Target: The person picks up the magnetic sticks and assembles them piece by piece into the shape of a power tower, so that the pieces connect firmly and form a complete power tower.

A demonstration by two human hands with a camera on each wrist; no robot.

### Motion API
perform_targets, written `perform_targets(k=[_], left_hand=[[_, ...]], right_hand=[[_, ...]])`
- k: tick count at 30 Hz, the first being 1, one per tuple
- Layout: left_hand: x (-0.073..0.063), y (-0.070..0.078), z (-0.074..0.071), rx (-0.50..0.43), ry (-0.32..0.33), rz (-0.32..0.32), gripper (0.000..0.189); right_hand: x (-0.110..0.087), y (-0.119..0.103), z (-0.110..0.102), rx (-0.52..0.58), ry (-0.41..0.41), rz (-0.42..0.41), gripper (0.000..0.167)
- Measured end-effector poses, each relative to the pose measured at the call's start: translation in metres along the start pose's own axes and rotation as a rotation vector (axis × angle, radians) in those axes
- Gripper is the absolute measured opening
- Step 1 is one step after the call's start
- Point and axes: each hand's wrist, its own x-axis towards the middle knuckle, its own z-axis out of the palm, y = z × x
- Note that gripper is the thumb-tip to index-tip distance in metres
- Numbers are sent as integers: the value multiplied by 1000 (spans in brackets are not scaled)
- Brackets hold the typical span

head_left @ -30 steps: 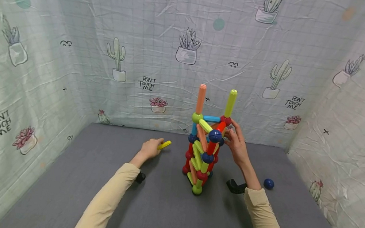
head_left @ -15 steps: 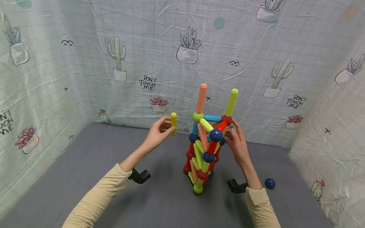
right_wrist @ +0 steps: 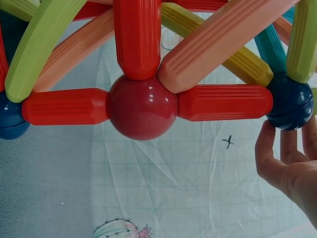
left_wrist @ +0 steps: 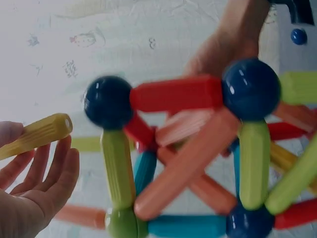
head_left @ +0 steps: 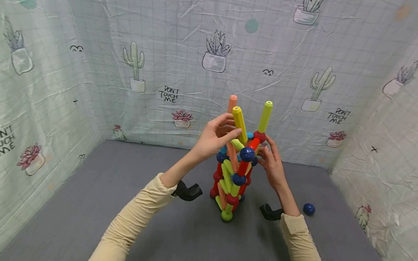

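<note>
A tall tower of magnetic rods and balls (head_left: 241, 167) stands upright on the grey table. An orange rod (head_left: 232, 101) and a lime rod (head_left: 266, 117) point up from its top. My left hand (head_left: 212, 137) pinches a yellow magnetic rod (head_left: 240, 124) between thumb and fingers, tilted close above the front blue ball (head_left: 247, 154). In the left wrist view, the yellow rod (left_wrist: 42, 133) has its end facing the tower. My right hand (head_left: 271, 164) holds the tower's upper right side, with bent fingers touching a blue ball (right_wrist: 291, 101) in the right wrist view.
A loose blue ball (head_left: 309, 209) lies on the table (head_left: 114, 176) right of my right forearm. Black wrist-camera mounts (head_left: 189, 191) stick out from both wrists. A cactus-print curtain (head_left: 157, 37) encloses the back and sides.
My left hand has lifted the yellow rod from the table on the left and carried it up and right to the tower's top. The right hand stays at the tower.
</note>
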Motion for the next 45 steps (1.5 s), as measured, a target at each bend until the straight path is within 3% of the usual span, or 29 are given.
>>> perform_targets(k=[6, 14, 19, 23, 28, 31, 36, 41, 45], left_hand=[[3, 1, 16, 96, -64, -37, 30], [7, 2, 20, 159, -65, -26, 31], [4, -1, 19, 172, -27, 1, 30], [-1, -6, 16, 162, 11, 28, 29], [-7, -9, 6, 156, 96, 71, 24], [-6, -9, -1, 143, 180, 96, 21], [-2, 4, -7, 132, 319, 111, 18], [6, 10, -9, 188, 344, 71, 24], [16, -12, -13, 218, 285, 35, 32]], right_hand=[[0, -2, 2, -7, -3, 10, 40], [5, 6, -6, 22, -8, -10, 40], [0, 19, -21, -64, -6, -23, 43], [-19, 33, -45, -243, 25, -8, 42], [-49, 49, -84, -685, 52, -3, 39], [-65, 56, -106, -954, 32, -48, 38], [-86, 64, -133, -1300, -14, -125, 36], [-101, 66, -148, -1477, -47, -91, 36], [-107, 70, -154, -1516, -86, -15, 38]])
